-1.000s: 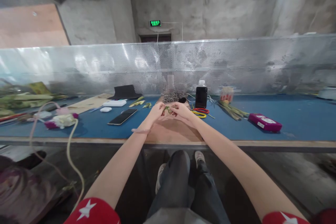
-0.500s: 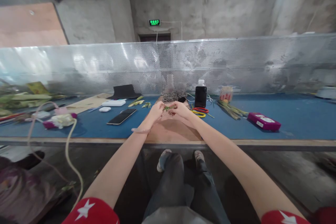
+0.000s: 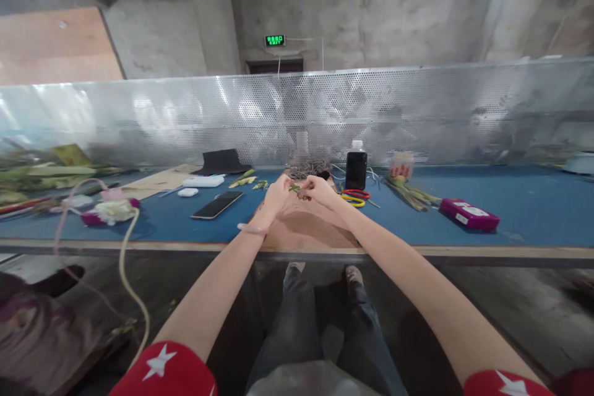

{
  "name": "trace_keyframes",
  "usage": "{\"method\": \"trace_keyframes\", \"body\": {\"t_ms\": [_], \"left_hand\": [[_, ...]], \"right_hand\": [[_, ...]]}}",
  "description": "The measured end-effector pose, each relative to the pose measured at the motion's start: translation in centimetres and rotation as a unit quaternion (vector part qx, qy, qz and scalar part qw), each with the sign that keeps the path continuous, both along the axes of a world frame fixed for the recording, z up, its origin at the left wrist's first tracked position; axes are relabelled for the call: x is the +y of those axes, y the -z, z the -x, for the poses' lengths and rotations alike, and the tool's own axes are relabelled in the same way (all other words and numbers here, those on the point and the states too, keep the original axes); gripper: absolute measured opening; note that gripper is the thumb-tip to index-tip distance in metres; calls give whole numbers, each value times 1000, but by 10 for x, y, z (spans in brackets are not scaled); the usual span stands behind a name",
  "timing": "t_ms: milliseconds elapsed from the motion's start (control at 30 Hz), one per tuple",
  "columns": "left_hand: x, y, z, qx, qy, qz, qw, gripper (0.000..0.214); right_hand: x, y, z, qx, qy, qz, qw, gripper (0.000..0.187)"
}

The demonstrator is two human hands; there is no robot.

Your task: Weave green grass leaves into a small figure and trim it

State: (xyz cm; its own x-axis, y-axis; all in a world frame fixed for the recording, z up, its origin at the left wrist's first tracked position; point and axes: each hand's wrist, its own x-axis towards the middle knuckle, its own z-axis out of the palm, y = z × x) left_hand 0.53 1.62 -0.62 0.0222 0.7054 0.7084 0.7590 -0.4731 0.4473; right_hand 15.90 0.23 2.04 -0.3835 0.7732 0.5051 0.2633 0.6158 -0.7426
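Observation:
My left hand (image 3: 277, 193) and my right hand (image 3: 320, 190) meet over a brown sheet (image 3: 304, 232) at the table's middle. Between their pinched fingertips is a small green plant sprig (image 3: 294, 188), with a brownish part by the right fingers. Its exact form is too small to make out. Just behind the hands lies a heap of thin grey strands (image 3: 309, 167). Red-handled scissors (image 3: 356, 193) and a yellow-handled pair (image 3: 353, 202) rest to the right of my right hand.
A black bottle (image 3: 356, 170) stands behind the scissors. To the right are a bundle of stems (image 3: 413, 193) and a purple box (image 3: 469, 215). A phone (image 3: 217, 205), a white case (image 3: 188, 192) and a cable (image 3: 124, 253) lie left. Perforated metal (image 3: 278, 111) borders the back.
The fingertips have shifted slightly around the sprig, which still sits between both hands. The view has moved a little, and the feet below have changed position.

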Motion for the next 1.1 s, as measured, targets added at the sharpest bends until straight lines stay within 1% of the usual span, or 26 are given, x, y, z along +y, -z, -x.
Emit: {"method": "trace_keyframes", "body": {"t_ms": [200, 300, 433, 500, 567, 667, 833, 900, 1033, 1100], "left_hand": [[1, -2, -1, -11, -53, 4, 999, 20], [2, -1, -2, -13, -53, -4, 999, 19], [4, -1, 0, -27, -32, -20, 999, 19], [3, -1, 0, -35, -26, -23, 999, 19], [2, -2, 0, -36, -26, -21, 999, 19], [0, -3, 0, -30, -32, -23, 999, 20], [-1, -4, 0, -38, -41, -36, 998, 21], [-2, -3, 0, -32, -25, -30, 999, 21], [-3, -2, 2, -25, 24, -30, 999, 19], [-2, -1, 2, -30, 32, -31, 999, 19]], "right_hand": [[-4, -2, 2, 9, -5, -5, 1000, 11], [-7, -4, 0, 5, -5, -5, 1000, 11], [-6, -4, -2, -5, -14, 5, 1000, 11], [-4, -2, -1, -6, -28, 23, 999, 15], [-3, -1, -1, 0, -46, 43, 998, 23], [-2, 0, 0, 13, -58, 54, 997, 34], [-3, 1, -1, 45, -60, 79, 994, 41], [-1, 3, -2, 61, -72, 107, 990, 39], [5, 10, -2, 64, -117, 153, 979, 19], [6, 12, -2, 63, -131, 166, 975, 13]]}}
